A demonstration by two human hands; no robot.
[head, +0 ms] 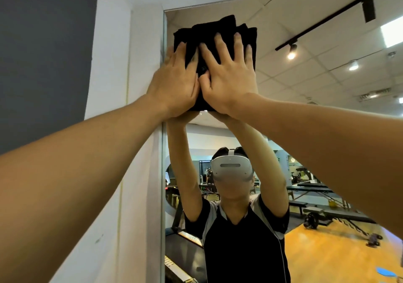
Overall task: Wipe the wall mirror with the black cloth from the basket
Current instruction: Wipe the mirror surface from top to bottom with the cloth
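Note:
The folded black cloth (218, 31) lies flat against the wall mirror (316, 140), high up near its top left corner. My left hand (174, 82) presses on the cloth's left side with straight fingers, its edge reaching the mirror's frame. My right hand (229, 75) presses on the cloth's right side, fingers spread flat. Both hands sit side by side, thumbs touching. The basket is not in view.
A white wall and pillar (130, 130) border the mirror's left edge, with a dark grey wall (43, 53) further left. The mirror reflects a person wearing a headset, a gym room with benches, a wooden floor and ceiling lights.

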